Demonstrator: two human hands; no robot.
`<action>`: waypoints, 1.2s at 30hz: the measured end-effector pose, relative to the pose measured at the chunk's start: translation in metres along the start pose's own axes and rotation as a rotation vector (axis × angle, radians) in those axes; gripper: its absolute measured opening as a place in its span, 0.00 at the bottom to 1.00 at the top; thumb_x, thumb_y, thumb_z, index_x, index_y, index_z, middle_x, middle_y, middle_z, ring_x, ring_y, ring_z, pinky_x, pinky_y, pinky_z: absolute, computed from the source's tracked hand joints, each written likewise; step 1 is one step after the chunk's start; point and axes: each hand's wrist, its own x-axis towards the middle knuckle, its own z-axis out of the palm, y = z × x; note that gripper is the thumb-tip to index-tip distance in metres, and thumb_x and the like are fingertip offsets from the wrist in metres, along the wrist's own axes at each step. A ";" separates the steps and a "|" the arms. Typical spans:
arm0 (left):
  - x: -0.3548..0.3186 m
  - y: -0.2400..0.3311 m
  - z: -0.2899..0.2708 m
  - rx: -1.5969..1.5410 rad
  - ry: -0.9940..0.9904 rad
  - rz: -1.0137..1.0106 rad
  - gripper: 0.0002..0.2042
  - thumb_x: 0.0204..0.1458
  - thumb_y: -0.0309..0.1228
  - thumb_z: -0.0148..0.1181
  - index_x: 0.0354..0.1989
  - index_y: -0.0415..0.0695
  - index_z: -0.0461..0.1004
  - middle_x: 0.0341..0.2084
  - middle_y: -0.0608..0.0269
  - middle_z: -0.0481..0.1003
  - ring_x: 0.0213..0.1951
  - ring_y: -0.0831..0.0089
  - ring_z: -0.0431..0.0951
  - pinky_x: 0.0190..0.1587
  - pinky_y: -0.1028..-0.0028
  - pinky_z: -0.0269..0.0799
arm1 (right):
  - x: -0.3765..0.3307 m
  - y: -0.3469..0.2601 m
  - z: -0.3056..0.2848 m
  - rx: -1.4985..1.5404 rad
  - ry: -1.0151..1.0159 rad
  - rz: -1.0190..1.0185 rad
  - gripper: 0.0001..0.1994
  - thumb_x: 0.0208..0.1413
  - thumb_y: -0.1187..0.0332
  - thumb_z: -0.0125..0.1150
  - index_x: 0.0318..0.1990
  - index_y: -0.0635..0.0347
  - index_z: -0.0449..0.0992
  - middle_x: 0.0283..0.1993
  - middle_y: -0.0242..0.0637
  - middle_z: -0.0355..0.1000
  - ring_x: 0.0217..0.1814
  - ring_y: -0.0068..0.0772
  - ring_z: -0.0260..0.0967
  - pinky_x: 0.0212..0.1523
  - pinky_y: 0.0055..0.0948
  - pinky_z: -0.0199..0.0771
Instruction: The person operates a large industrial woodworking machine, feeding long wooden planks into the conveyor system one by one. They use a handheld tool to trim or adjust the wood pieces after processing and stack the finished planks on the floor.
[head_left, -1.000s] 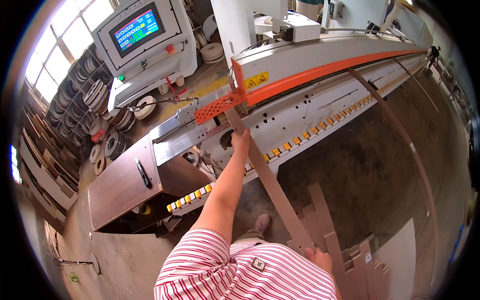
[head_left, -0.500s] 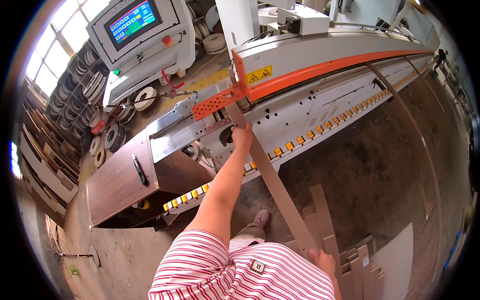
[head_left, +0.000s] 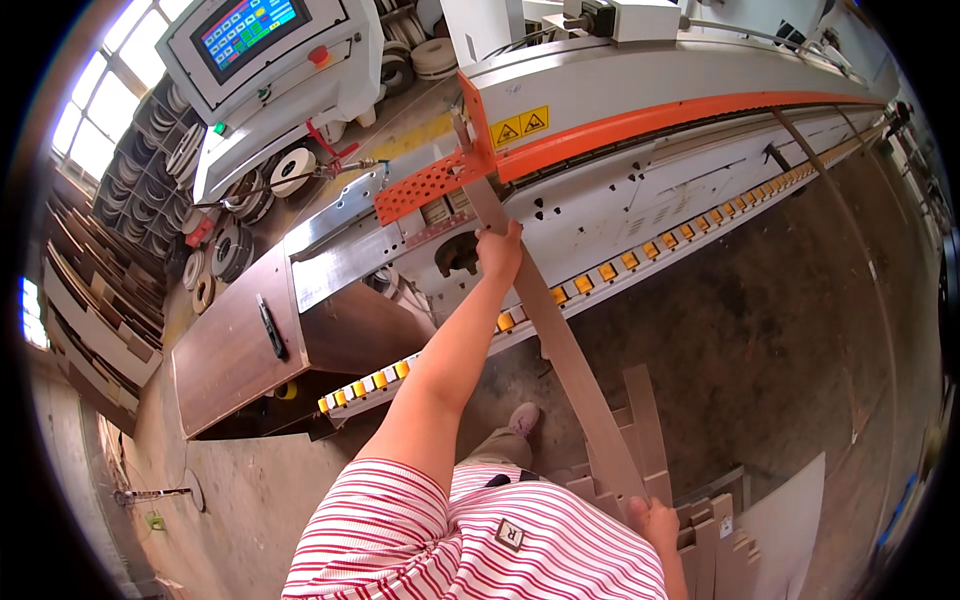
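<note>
A long, narrow brown board (head_left: 560, 345) slants from the machine down to my right side. Its far end lies under the perforated orange guard (head_left: 425, 190) of the edge-banding machine (head_left: 620, 190). My left hand (head_left: 502, 250), arm stretched forward, is closed round the board's edge just in front of that guard. At the near end my right hand (head_left: 655, 522) grips the board low beside my body, its fingers partly hidden. A dark round opening (head_left: 458, 255) in the machine's side shows left of my left hand.
Ahead left stands a control panel (head_left: 270, 70) with a lit screen. A brown cabinet (head_left: 235, 360) carries a black utility knife (head_left: 271, 328). Yellow rollers (head_left: 607, 271) line the machine's near edge. More board strips (head_left: 645, 420) are at my right, beside a pale panel (head_left: 785, 520).
The board's far end and my left hand have shifted slightly right along the machine. My right hand has moved a little to the right, and both hands keep their grip. The view has shifted slightly.
</note>
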 end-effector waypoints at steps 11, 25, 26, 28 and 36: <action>0.064 -0.017 0.115 0.331 0.141 0.436 0.31 0.53 0.52 0.53 0.50 0.32 0.69 0.47 0.33 0.72 0.45 0.39 0.75 0.48 0.51 0.70 | 0.040 0.023 -0.050 0.068 0.202 -0.017 0.30 0.63 0.43 0.42 0.30 0.65 0.74 0.30 0.61 0.73 0.37 0.66 0.71 0.37 0.57 0.70; -0.190 -0.034 -0.010 0.041 -0.798 0.645 0.15 0.60 0.28 0.52 0.54 0.41 0.64 0.29 0.66 0.67 0.29 0.79 0.65 0.34 0.76 0.65 | -0.011 0.107 0.069 0.153 0.748 0.156 0.18 0.47 0.66 0.66 0.45 0.64 0.70 0.42 0.45 0.70 0.53 0.49 0.66 0.54 0.43 0.67; -0.198 -0.063 -0.015 0.067 -0.892 0.614 0.13 0.60 0.28 0.52 0.52 0.41 0.65 0.28 0.66 0.67 0.29 0.79 0.65 0.33 0.77 0.65 | -0.005 0.115 0.087 0.087 0.716 0.145 0.20 0.46 0.65 0.67 0.45 0.64 0.70 0.43 0.45 0.71 0.54 0.49 0.66 0.55 0.44 0.67; -0.229 -0.093 -0.023 0.119 -1.081 0.442 0.11 0.61 0.30 0.53 0.49 0.39 0.68 0.26 0.67 0.70 0.27 0.78 0.70 0.31 0.77 0.66 | 0.002 0.129 0.117 -0.041 0.650 0.151 0.22 0.44 0.63 0.69 0.45 0.65 0.71 0.45 0.46 0.71 0.55 0.49 0.66 0.57 0.44 0.67; -0.298 -0.105 -0.002 0.101 -1.475 -0.082 0.17 0.63 0.38 0.51 0.55 0.40 0.67 0.40 0.60 0.76 0.40 0.75 0.76 0.42 0.77 0.69 | 0.004 0.128 0.082 0.065 0.416 0.186 0.22 0.36 0.57 0.69 0.36 0.66 0.77 0.38 0.49 0.77 0.42 0.49 0.76 0.42 0.43 0.78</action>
